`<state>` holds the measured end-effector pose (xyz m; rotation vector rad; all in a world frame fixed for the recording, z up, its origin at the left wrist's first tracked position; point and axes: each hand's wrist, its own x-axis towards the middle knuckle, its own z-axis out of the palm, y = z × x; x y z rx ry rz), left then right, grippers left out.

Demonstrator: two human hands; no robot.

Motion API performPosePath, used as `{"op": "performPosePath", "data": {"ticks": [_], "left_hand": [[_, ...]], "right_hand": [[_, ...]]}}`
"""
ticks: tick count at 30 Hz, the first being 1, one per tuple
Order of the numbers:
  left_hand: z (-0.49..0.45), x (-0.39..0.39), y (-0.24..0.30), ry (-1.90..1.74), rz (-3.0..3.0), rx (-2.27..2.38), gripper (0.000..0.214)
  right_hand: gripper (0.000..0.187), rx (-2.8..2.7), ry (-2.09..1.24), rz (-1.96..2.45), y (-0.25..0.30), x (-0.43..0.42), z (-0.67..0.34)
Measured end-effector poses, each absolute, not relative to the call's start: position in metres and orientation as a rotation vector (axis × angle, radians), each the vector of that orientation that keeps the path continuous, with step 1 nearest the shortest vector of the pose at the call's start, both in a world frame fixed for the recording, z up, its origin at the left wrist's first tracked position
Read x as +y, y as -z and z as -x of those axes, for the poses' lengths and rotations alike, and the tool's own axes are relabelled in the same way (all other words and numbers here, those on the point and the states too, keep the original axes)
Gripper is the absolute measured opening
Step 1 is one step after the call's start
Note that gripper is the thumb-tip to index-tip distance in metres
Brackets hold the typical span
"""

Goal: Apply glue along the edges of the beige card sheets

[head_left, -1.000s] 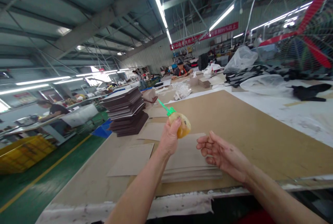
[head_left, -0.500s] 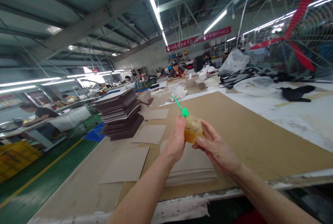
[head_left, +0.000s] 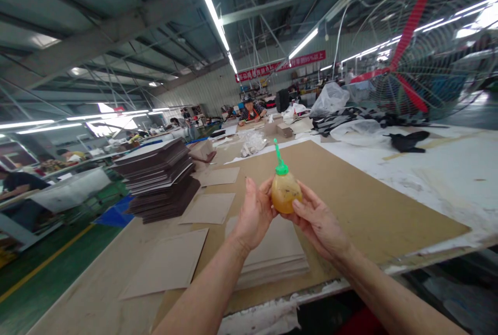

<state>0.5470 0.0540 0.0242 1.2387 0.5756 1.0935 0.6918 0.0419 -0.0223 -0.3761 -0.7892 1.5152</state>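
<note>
Fingers [head_left: 267, 190] of the left hand [head_left: 252, 215] and the right hand [head_left: 317, 223] curl in from either side, clamped on the round belly of a small squeeze bottle [head_left: 284, 194] of amber liquid. It is held upright in mid-air, green nozzle [head_left: 279, 158] on and pointing up, above a low stack of grey boards [head_left: 272, 260] at the near edge of the surface [head_left: 436, 169]. The top board looks bare, with nothing visibly squeezed out. Loose boards [head_left: 167, 262] lie to the left, near a tall dark pile [head_left: 159, 174]. Farther off a person [head_left: 249, 111] works, and a big caged fan [head_left: 412, 50] stands on the right.
</note>
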Motion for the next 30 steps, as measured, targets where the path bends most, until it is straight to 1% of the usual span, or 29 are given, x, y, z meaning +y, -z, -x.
{"op": "performPosePath", "data": {"ticks": [4,7,9,11,15,19,21,25,27,28,30], "left_hand": [[-0.551,0.055,-0.021,-1.104,-1.242,0.602,0.078],[-0.552,0.055,-0.021,-1.110,-1.246,0.609,0.077],[-0.552,0.055,-0.019,-1.127,-1.269,0.646,0.070],[-0.553,0.053,-0.015,-1.183,-1.289,0.716,0.061],[-0.563,0.035,0.002,-1.336,-1.318,0.761,0.052],[-0.581,0.006,0.021,-1.372,-1.379,0.758,0.056],[-0.587,-0.008,0.030,-1.382,-1.424,0.765,0.061],[-0.586,-0.033,0.052,-1.390,-1.552,0.902,0.067],[-0.577,-0.045,0.067,-1.364,-1.730,0.993,0.070],[-0.569,-0.050,0.073,-1.361,-1.836,1.021,0.066],[-0.550,-0.058,0.082,-1.398,-2.022,1.074,0.045]], "right_hand": [[0.050,-0.770,-1.500,0.377,0.022,0.043,-0.695],[0.049,-0.775,-1.487,0.370,0.023,0.045,-0.696],[0.048,-0.795,-1.474,0.374,0.024,0.046,-0.696],[0.048,-0.823,-1.450,0.384,0.025,0.044,-0.695],[0.049,-0.885,-1.429,0.348,0.028,0.032,-0.691],[0.060,-0.836,-1.525,0.382,0.040,0.017,-0.691],[0.061,-0.843,-1.564,0.467,0.047,0.013,-0.693],[0.044,-0.897,-1.506,0.606,0.054,0.012,-0.706],[0.041,-0.900,-1.451,0.676,0.053,0.016,-0.718],[0.041,-0.885,-1.415,0.717,0.052,0.019,-0.726],[0.036,-0.824,-1.341,0.802,0.050,0.027,-0.744]]}}
